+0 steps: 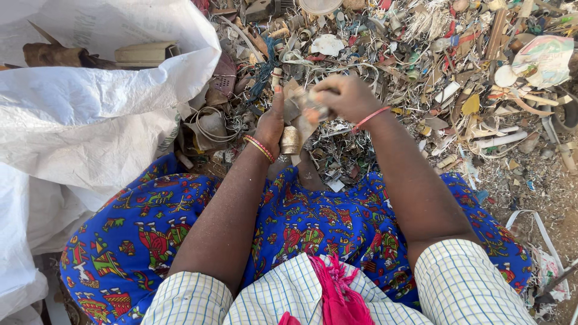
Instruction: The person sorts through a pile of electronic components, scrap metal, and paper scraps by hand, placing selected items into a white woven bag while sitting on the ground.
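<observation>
My left hand (271, 120) grips a dirty piece of scrap (294, 129), a flat greyish-brown fragment with a small brass-coloured cylinder at its lower end. My right hand (346, 96) is closed on the upper end of the same scrap piece, fingers pinching it. Both hands meet just above my lap, over the near edge of a big scrap heap (421, 78). Bangles ring my left wrist and a red thread my right wrist. What lies under the hands is hidden.
A large white woven sack (90, 102) stands open at the left, with brown and beige pieces inside. Mixed plastic, wire and metal debris covers the ground ahead and to the right. My blue patterned skirt (325, 222) fills the foreground. A white strap (533, 225) lies at the lower right.
</observation>
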